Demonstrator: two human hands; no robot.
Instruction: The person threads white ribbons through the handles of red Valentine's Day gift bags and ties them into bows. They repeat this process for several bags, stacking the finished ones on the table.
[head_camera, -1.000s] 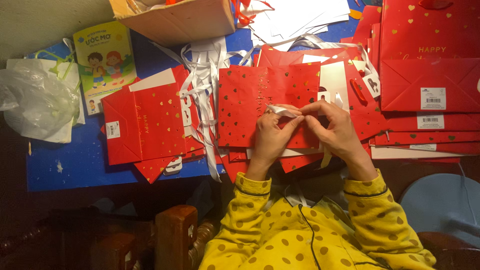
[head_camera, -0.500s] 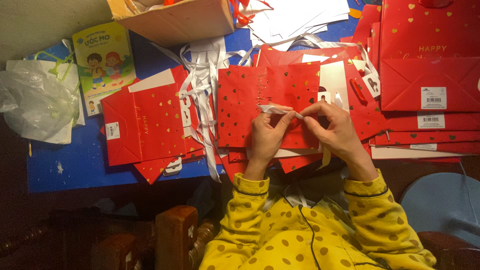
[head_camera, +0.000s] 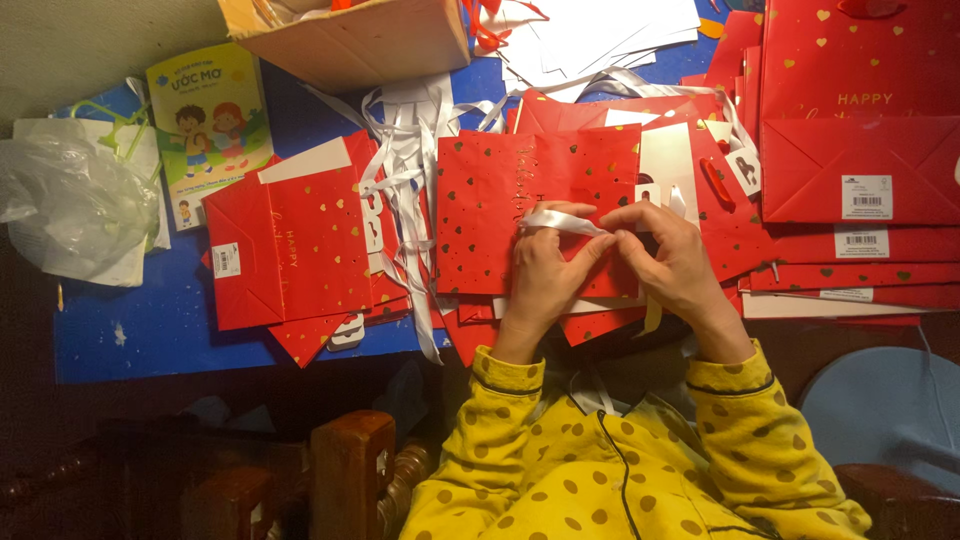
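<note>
A flat red gift bag with gold hearts (head_camera: 500, 200) lies in front of me on the blue table (head_camera: 150, 335). Both my hands rest on its right part. A short white ribbon (head_camera: 558, 222) runs between them. My left hand (head_camera: 545, 275) pinches the ribbon's left end with its fingertips. The fingers of my right hand (head_camera: 675, 262) grip the ribbon's right end. My yellow dotted sleeves show below.
More flat red bags are stacked at left (head_camera: 290, 250) and right (head_camera: 860, 160). Loose white ribbons (head_camera: 405, 170) lie between the piles. A cardboard box (head_camera: 350, 35), a children's booklet (head_camera: 210, 125) and a clear plastic bag (head_camera: 70, 205) sit at the back left. A wooden chair (head_camera: 345, 480) stands below.
The ribbon has been pulled a little further to the left between my fingers. My hands stay in nearly the same spot on the bag.
</note>
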